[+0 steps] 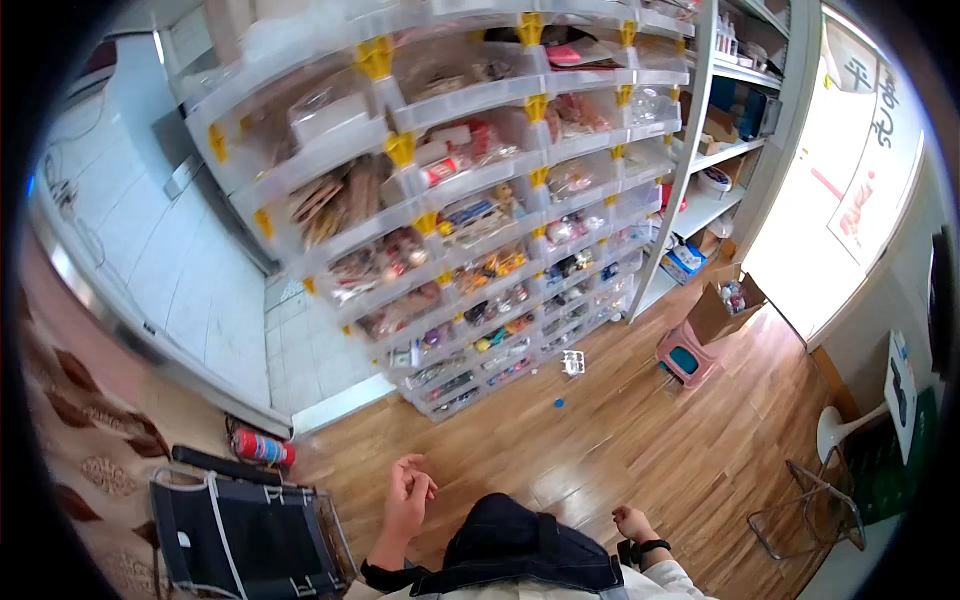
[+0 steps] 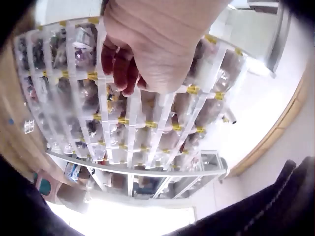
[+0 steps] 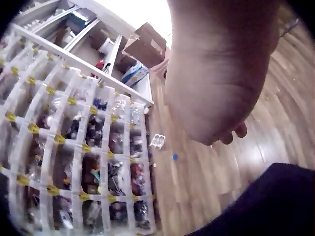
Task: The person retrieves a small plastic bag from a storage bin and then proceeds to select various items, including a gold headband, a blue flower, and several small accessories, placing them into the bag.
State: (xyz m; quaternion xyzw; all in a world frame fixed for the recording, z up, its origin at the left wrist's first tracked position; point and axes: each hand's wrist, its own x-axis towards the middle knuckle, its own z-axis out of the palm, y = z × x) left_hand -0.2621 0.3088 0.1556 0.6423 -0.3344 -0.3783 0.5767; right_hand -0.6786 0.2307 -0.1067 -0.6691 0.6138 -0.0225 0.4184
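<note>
Bin rack (image 1: 470,99) | rows crosswise, fronts facing left grip (image 1: 408,497), right grip (image 1: 632,523) | both loosely curled, empty

In the head view, the clear bins (image 1: 465,98) run out of the picture at twelve o'clock and blur towards eleven; much of their contents is too small to tell. A blue speck (image 1: 559,403) at five o'clock is equally unreadable, and glare swallows part of the doorway (image 1: 800,190) at two. The bottom edge crops the black chair (image 1: 265,540) at seven. In the left wrist view, the left grip (image 2: 152,49), cut off at twelve, covers several bins. In the right wrist view, the right grip (image 3: 221,88), cropped above, hides most of its own fingers.
</note>
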